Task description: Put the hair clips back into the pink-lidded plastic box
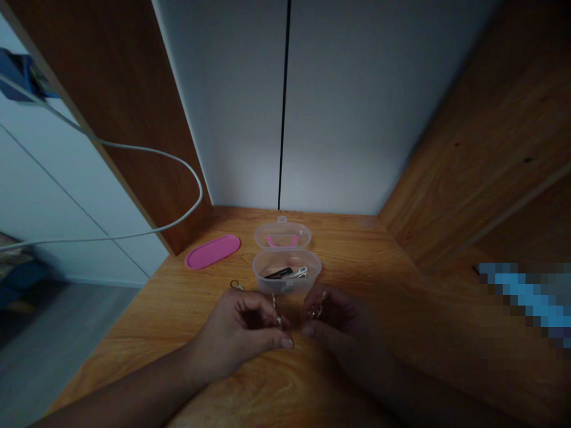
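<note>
My left hand (243,330) and my right hand (334,324) meet over the wooden table (392,333), just in front of a small clear plastic box (286,270). The left hand's fingers are pinched on a thin metal chain or keyring piece (275,306). Curled fingers of the right hand hold small metal rings (317,309). The box stands open with its lid (282,235) flipped back, showing a pink handle. Inside lie small metal items (288,273). A metal ring (235,285) rests on the table beside the left hand.
A pink oval lid (213,251) lies at the table's back left. A white cable (134,148) hangs along the wooden side panel on the left. White cabinet doors stand behind the table. The right wall is wood. A blurred blue patch sits at far right.
</note>
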{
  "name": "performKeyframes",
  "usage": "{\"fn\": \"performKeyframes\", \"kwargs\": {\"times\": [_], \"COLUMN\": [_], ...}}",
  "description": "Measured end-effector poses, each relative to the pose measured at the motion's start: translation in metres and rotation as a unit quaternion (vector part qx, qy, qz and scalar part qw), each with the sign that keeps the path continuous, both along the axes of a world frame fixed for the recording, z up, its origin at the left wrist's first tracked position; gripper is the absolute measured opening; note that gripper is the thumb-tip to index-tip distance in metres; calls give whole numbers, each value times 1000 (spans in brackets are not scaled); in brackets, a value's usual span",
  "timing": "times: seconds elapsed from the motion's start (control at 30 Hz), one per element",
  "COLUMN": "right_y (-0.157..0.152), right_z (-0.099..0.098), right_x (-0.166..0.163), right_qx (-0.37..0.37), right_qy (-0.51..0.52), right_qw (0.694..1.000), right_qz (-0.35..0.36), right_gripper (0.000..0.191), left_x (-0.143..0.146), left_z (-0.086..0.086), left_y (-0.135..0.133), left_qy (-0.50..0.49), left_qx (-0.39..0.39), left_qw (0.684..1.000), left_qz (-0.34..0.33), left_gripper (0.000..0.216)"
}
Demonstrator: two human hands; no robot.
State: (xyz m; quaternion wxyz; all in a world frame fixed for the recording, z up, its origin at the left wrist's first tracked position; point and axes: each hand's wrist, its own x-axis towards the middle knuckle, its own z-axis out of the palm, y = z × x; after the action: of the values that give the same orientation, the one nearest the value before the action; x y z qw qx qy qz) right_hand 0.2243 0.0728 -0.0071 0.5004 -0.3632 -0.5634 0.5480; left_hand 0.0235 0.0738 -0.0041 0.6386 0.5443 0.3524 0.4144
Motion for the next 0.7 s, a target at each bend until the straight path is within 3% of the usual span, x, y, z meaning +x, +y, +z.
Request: {"fn": "performKeyframes", "kwargs": {"times": [0.37, 0.6, 0.7], "right_y": [-1, -1, 0], "right_z": [2, 2, 2], "right_x": [0, 1, 2], "right_qx": [-57, -47, -8], "right_qy": [-10, -8, -22], "right_qw": [998, 998, 999], "right_qz": [19, 34, 35], "right_gripper": [29, 24, 17], "left_x": [1, 1, 1], "left_z": [-2, -6, -8], "left_y": [1, 0, 1], "left_qy": [10, 19, -5], "left_qx": [-15, -18, -16], "left_qw": [1000, 1000, 1000], "left_qz": [8, 2, 1], "left_gripper": [34, 32, 35]}}
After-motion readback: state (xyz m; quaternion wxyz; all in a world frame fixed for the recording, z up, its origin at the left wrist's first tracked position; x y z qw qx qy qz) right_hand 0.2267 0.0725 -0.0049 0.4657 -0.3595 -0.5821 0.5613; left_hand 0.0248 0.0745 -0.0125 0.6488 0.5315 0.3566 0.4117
